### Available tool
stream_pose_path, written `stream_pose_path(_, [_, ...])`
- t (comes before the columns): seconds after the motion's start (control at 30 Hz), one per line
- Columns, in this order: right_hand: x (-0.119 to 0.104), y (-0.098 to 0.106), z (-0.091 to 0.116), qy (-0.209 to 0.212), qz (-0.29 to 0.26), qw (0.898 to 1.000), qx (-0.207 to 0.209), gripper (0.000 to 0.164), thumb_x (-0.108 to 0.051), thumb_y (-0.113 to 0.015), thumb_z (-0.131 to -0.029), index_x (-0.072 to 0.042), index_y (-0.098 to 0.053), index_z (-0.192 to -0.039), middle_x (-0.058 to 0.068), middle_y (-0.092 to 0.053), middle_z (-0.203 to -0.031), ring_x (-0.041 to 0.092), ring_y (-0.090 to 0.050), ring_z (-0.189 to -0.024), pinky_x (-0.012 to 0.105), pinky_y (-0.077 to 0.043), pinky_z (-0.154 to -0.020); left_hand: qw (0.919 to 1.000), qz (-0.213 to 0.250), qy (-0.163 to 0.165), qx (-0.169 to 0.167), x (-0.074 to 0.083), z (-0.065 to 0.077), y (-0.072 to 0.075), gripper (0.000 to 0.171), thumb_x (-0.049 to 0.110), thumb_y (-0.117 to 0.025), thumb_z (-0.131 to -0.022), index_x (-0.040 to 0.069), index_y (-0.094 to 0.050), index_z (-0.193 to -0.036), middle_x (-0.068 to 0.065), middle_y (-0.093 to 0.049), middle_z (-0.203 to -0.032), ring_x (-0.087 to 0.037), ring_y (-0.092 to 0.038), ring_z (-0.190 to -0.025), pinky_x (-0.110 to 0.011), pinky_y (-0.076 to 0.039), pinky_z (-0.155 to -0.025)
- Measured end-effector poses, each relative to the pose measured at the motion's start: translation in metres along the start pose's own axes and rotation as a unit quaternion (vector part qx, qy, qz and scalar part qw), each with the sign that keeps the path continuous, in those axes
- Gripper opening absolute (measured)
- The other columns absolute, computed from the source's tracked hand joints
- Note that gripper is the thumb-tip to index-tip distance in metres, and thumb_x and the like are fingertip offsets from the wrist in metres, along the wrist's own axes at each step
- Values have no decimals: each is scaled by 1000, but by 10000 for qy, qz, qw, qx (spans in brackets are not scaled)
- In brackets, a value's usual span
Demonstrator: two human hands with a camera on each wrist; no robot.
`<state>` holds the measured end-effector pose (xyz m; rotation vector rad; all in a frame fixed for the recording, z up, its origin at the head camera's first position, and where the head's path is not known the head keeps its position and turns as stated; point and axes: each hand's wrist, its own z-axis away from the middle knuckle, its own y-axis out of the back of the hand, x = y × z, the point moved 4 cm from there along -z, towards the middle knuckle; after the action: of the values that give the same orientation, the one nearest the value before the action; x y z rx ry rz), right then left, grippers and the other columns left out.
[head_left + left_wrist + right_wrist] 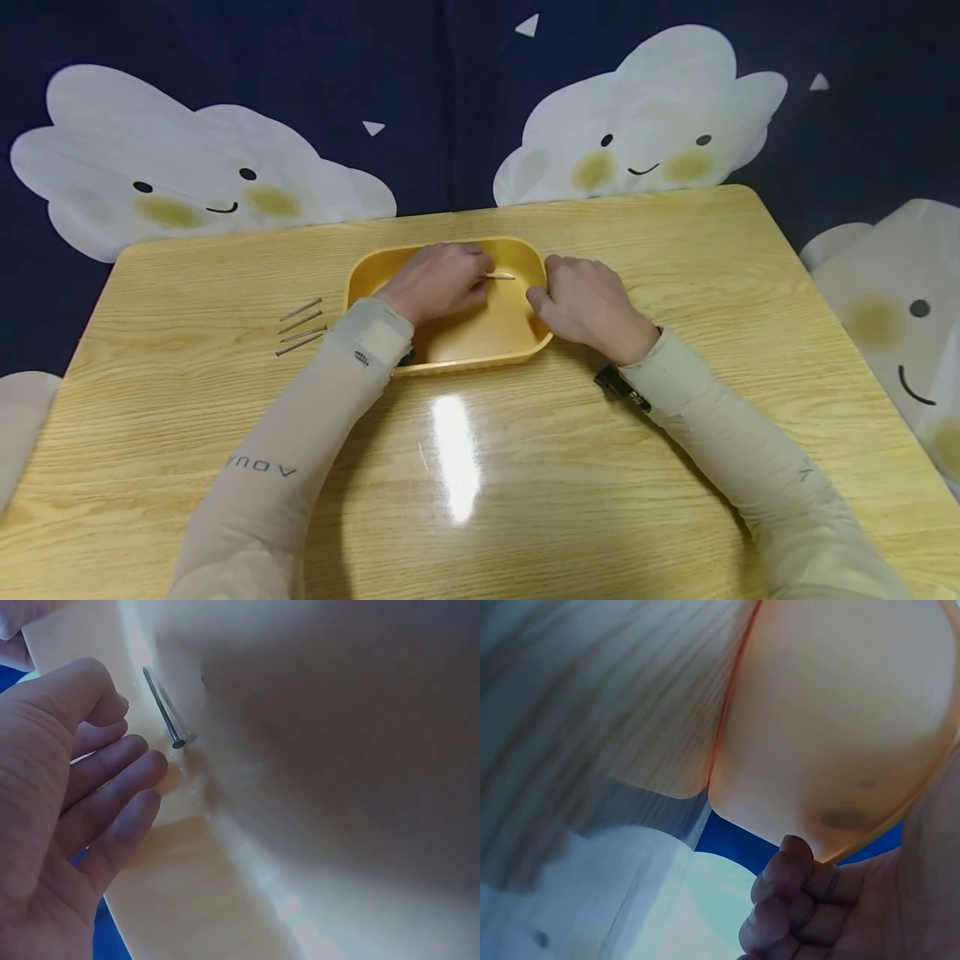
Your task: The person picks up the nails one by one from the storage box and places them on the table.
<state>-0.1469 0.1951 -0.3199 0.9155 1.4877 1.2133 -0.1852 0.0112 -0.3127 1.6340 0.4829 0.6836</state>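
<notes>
A yellow-orange plastic tray [487, 333] lies on the wooden table. My left hand [442, 279] reaches over its left side into it, fingers loosely bent. Just past those fingertips a metal nail [163, 709] lies on the tray floor, its flat head toward the fingers; in the head view the nail [501, 277] shows its pointed end to the right. No nail shows between the left fingers. My right hand [588, 300] grips the tray's right end, thumb over the rim and fingers curled outside. In the right wrist view, the curled fingers [784, 874] meet the tray's corner.
Several nails [300, 327] lie side by side on the table, left of the tray. Behind the wooden table [637, 483] hangs a dark blue cloth [442, 92] with smiling clouds. A bright light reflection falls on the tabletop in front of the tray.
</notes>
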Motion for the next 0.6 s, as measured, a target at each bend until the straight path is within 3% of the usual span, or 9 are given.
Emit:
stream_pose_path(0.4, [-1, 1, -2, -19, 5, 9999, -103, 30, -32, -49, -98, -7, -58, -85, 11, -60, -77, 33, -63, -72, 48, -49, -61, 9995, 96, 112, -291, -4, -1, -3, 10, 9, -64, -91, 12, -66, -81, -3, -58, -77, -19, -52, -70, -30, -43, -67])
stream_pose_path(0.6, [-2, 1, -1, -46, -22, 9999, -136, 29, -32, -49, -98, -7, -58, -86, 11, -60, -78, 32, -62, -73, 47, -48, -61, 9992, 98, 65, -376, -3, -1, -4, 12, 6, -64, -93, 10, -68, -82, -5, -62, -79, -20, -53, -72, -32, -46, -68])
